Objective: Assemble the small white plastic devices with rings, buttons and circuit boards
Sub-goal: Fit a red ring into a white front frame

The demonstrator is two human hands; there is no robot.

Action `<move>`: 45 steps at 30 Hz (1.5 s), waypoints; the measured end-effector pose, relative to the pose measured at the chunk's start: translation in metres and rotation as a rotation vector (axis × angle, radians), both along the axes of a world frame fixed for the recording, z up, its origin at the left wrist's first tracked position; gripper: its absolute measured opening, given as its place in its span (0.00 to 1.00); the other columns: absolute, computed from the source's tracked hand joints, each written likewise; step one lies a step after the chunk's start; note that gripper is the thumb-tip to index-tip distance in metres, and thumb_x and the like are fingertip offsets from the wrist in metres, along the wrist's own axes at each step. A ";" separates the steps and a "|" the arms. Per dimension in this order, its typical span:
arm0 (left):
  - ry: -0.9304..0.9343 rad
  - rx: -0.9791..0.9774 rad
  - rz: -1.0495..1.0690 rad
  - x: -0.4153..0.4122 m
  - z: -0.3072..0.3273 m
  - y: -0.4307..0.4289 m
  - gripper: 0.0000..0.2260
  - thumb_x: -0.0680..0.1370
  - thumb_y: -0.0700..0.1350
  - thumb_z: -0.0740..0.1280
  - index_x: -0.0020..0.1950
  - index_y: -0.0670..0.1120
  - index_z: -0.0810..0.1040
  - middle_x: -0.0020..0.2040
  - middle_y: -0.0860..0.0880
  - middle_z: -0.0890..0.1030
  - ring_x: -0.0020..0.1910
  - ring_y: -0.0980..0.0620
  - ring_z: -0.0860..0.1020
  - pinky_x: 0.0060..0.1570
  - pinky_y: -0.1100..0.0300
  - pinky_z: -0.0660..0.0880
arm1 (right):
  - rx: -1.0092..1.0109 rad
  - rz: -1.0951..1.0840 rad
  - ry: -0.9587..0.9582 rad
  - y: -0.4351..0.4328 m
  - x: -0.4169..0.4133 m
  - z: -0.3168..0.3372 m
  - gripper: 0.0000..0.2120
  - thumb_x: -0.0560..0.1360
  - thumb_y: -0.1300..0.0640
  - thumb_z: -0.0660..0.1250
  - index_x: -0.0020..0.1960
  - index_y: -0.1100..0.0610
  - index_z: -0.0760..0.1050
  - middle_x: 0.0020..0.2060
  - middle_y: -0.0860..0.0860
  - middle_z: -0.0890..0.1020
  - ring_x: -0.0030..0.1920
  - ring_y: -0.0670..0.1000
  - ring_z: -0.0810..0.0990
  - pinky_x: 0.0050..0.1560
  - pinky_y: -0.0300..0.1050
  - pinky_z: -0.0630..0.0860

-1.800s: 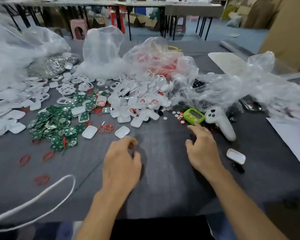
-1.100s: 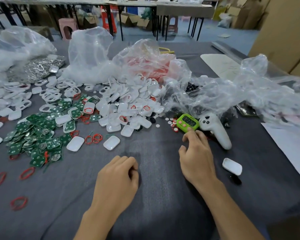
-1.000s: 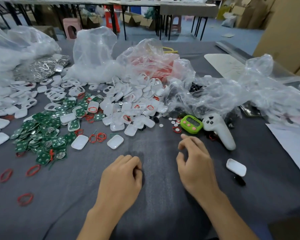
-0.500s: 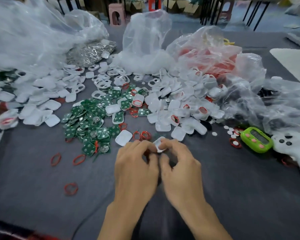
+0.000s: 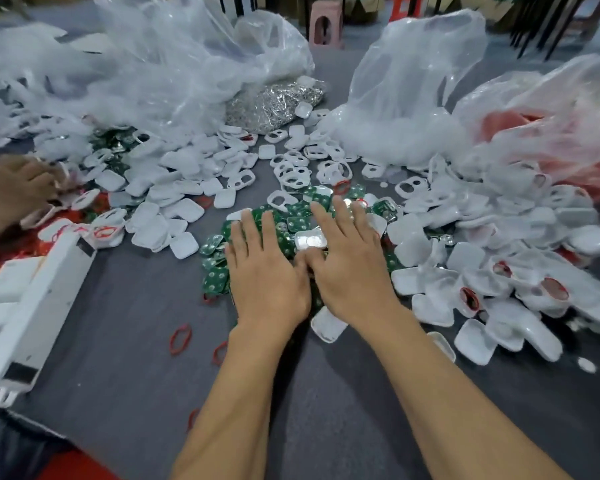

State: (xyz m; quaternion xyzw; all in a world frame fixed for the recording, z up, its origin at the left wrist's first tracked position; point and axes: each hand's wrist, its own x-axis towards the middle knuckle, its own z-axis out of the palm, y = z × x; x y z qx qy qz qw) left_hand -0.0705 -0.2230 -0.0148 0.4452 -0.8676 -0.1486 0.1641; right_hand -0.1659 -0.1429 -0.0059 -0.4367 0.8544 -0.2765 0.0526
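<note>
Circuit boards point(image 5: 214, 279), small and green, lay heaped at the centre of the frame on a grey-covered bench point(image 5: 118, 375), where a worker's two bare hands rested flat on top of them. The left hand point(image 5: 267, 271) lay palm down with its fingers straight and close together. The right hand point(image 5: 347, 265) lay just beside it, fingers straight and slightly spread, thumb tucked toward the other hand. Neither hand gripped anything. A silver-faced piece point(image 5: 310, 240) showed between the two hands.

White plastic shells point(image 5: 471, 258) spilled in a thick drift across the right of the frame, several fitted with red rings, and one lone shell point(image 5: 328, 325) sat just under the right wrist. More shells point(image 5: 184, 206) lay left of centre, and open white frames point(image 5: 295, 174) lay above the boards. Loose red rings point(image 5: 180, 338) dotted the cloth at lower centre.

Clear plastic bags point(image 5: 187, 64) billowed across the top, one holding a mass of small silver metal parts point(image 5: 274, 102) and another, at far right, showing red contents point(image 5: 513, 123). A long white device point(image 5: 39, 306) lay aslant at lower left. At the left edge another person's hand point(image 5: 11, 192) reached into the parts; how its fingers lay could not be told through the blur. A pink stool point(image 5: 324, 24) stood beyond the bench at top centre.
</note>
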 end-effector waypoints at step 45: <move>-0.146 0.170 -0.163 -0.234 0.021 -0.231 0.28 0.83 0.62 0.57 0.79 0.47 0.67 0.78 0.38 0.67 0.76 0.38 0.66 0.75 0.47 0.64 | -0.488 -0.227 0.275 0.051 -0.055 -0.004 0.03 0.65 0.52 0.72 0.34 0.46 0.85 0.40 0.38 0.86 0.44 0.43 0.83 0.61 0.43 0.67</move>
